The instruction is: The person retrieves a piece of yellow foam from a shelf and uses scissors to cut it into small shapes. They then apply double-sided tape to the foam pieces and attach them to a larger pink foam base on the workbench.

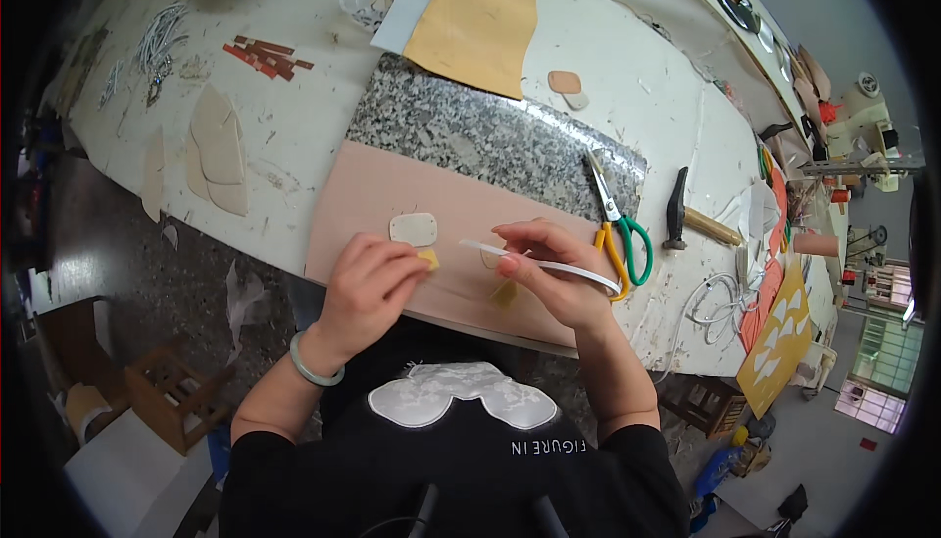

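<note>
Firstly, left hand (368, 283): thumb and fingertips together, pinched on a small yellow piece (428, 260) over the near part of a pink sheet (343, 205). Pale green bracelet (316, 375) at that wrist.

Right hand (549, 269): fingers curled, clamped on a narrow white strip (578, 272); one end of the strip points toward the left hand, the rest bends back over the right hand toward the scissors (614, 217). Hands apart from each other.

On the pink sheet: one white patch (413, 229), corners rounded, just beyond the left fingertips; one yellow scrap (505, 293), below the right hand (its outline too blurred to tell).

Beyond the sheet: one speckled stone slab (431, 107), with a tan sheet (480, 19) reaching onto its far edge. The scissors, one handle loop orange, one green, lie with blades across the slab. To their right, a hammer (711, 226) with a wooden handle, and a loose white cord (706, 298).

Far left of the white table (294, 146): reddish-brown strips (267, 56), a bundle of grey cords (160, 43), pale cut pieces (218, 151), partly overlapping.
</note>
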A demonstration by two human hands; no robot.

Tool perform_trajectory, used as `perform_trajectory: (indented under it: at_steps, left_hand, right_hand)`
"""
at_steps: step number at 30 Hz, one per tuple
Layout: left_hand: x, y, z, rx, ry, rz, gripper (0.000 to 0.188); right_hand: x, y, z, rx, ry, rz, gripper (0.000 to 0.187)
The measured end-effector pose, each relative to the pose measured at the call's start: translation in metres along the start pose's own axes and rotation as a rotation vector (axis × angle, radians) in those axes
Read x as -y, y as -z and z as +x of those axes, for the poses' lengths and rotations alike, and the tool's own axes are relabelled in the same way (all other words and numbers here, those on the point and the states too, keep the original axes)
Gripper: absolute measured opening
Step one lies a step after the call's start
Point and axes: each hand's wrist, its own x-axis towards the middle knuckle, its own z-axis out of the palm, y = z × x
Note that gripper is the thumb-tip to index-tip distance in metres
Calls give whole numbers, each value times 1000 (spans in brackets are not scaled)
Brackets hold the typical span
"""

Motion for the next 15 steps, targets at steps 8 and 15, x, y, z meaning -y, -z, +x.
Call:
perform_trajectory:
  at_steps: [8, 15]
  left_hand:
    - [-3, 10, -15, -96, 243, -99, 16]
    - [-5, 4, -12, -71, 267, -69, 16]
  right_hand:
    - [-8, -27, 10, 103, -177, -88, 22]
    - [-10, -34, 25, 176, -211, -137, 17]
